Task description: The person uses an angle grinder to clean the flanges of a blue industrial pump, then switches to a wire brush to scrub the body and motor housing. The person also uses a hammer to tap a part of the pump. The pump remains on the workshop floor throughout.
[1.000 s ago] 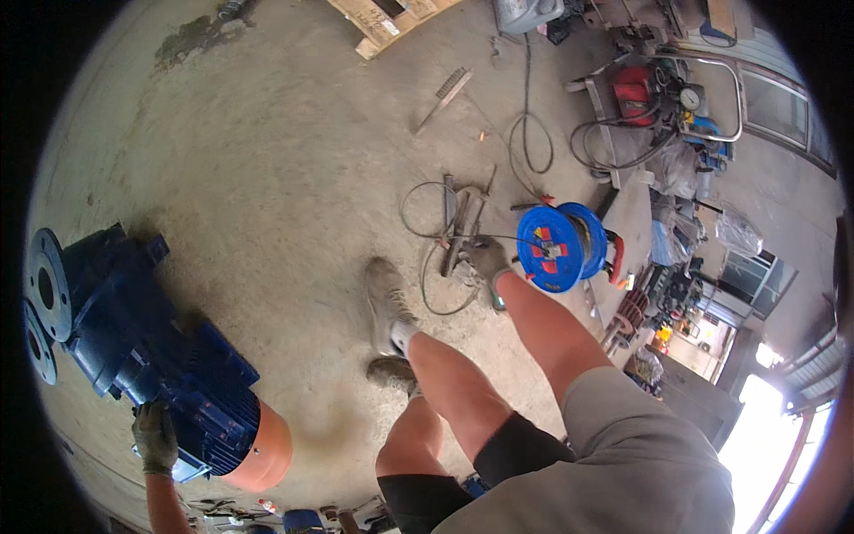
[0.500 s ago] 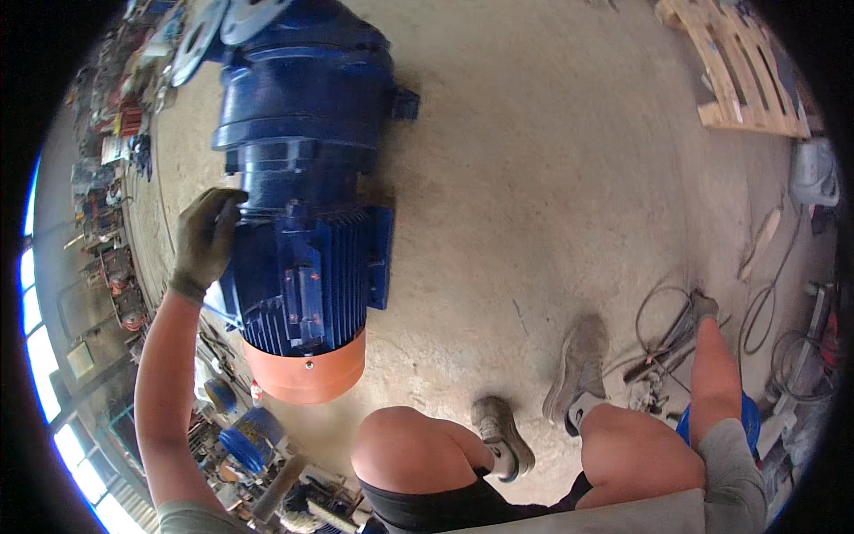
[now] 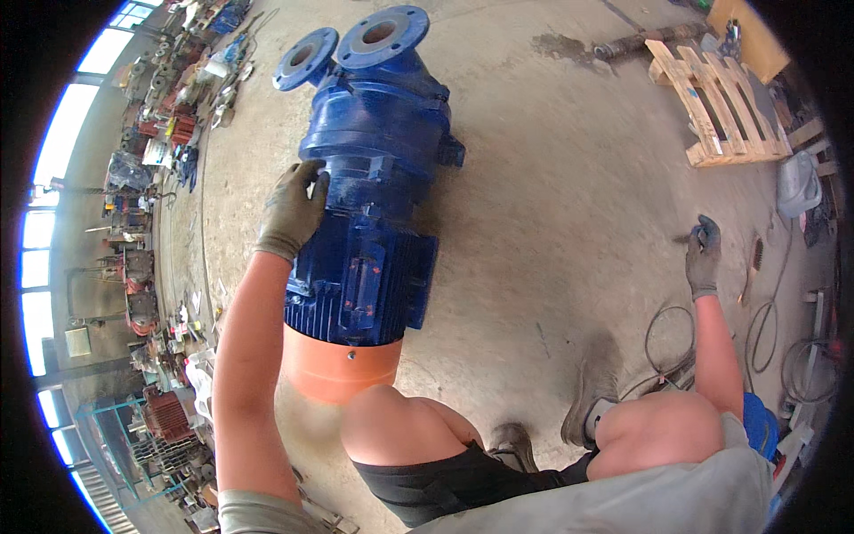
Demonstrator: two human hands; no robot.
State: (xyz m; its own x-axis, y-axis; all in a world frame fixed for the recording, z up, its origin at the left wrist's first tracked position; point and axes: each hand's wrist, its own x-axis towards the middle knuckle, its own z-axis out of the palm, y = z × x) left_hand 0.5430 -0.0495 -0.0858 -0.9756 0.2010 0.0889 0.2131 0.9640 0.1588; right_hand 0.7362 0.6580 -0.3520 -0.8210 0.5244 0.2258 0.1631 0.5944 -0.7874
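Note:
A blue motor pump [image 3: 374, 142] with two round flanges [image 3: 382, 37] at its far end lies on the floor in front of me. Its finned motor body ends in an orange fan cover [image 3: 342, 365] close to my left knee. My left hand [image 3: 294, 209], in a grey-green glove, is at the pump's left side by the narrower middle section, fingers bent and slightly apart; I see nothing held. Far to the right, my gloved right hand [image 3: 703, 254] is off by itself with its fingers curled in. A small dark bit shows beside its fingertips, too small to name.
A wooden pallet [image 3: 712, 107] lies at the far right, with a whitish plastic canister [image 3: 798, 185] nearer. A brush [image 3: 756, 254] and looped cables [image 3: 672, 343] lie right of my feet. Machine parts [image 3: 169, 414] line the left wall.
The view has shifted, and more of the pump's flanged end shows. My right hand has come up and away from the cables on the floor. My left hand stays by the pump's middle.

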